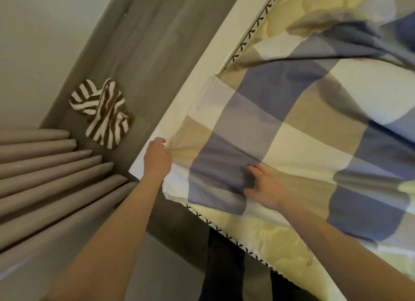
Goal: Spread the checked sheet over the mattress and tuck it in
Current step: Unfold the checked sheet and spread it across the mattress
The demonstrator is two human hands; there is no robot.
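Pinching the edge of the checked sheet (292,132) at the mattress (258,231) corner with your left hand (157,159), you press your right hand (263,187) flat on it, fingers spread

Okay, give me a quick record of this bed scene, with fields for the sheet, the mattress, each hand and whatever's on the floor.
checked sheet: rumpled, partly spread, not yet tucked
mattress: near edge uncovered
left hand: grips the sheet edge at the corner
right hand: flat on the sheet, fingers spread
floor: striped cloth, crumpled
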